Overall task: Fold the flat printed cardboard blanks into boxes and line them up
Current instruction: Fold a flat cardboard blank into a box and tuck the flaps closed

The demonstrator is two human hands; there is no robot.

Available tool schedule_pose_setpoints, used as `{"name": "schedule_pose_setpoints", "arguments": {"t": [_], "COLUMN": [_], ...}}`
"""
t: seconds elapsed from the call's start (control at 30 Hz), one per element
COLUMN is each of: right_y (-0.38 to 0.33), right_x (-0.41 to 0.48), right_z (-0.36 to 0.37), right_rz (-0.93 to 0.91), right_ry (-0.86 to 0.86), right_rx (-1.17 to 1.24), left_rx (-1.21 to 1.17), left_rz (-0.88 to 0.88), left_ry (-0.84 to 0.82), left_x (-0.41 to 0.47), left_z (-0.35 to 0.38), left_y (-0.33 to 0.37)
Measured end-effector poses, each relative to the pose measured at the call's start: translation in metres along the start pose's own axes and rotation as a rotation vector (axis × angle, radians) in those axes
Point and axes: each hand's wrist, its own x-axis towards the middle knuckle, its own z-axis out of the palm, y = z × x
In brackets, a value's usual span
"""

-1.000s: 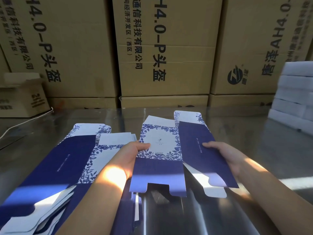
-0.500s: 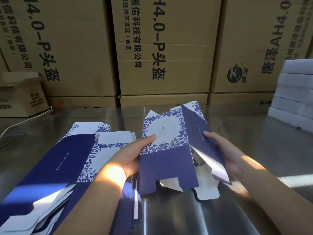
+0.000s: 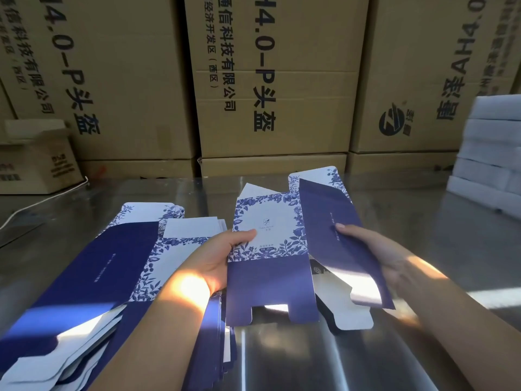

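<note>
I hold one blue-and-white printed cardboard blank (image 3: pixel 270 249) above the shiny table, partly opened into a sleeve. My left hand (image 3: pixel 217 261) grips its left edge, thumb on the white floral front panel. My right hand (image 3: pixel 375 249) holds the dark blue side panel from the right, thumb on top and fingers underneath. The bottom flaps hang open toward me. A fanned stack of flat blanks (image 3: pixel 118 266) lies to the left, partly under my left forearm.
The metal table (image 3: pixel 439 227) reflects sunlight. Large brown shipping cartons (image 3: pixel 270 80) stand in a wall along its far edge, with a small open carton (image 3: pixel 36 162) at far left. A stack of white boxes (image 3: pixel 493 153) sits at the right.
The flat blank has been pushed open into a sleeve: the dark blue right panel swung up and angled off the floral panel. Both hands stayed at its edges.
</note>
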Motion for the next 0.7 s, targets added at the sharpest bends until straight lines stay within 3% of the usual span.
{"name": "schedule_pose_setpoints", "arguments": {"t": [0.7], "right_y": [-0.0028], "right_x": [-0.0023], "right_z": [-0.0052], "right_rz": [0.038], "right_ry": [0.108], "right_rx": [-0.078], "left_rx": [0.043], "left_rz": [0.023], "left_ry": [0.125], "left_x": [0.0002], "left_z": [0.0001], "left_y": [-0.0006]}}
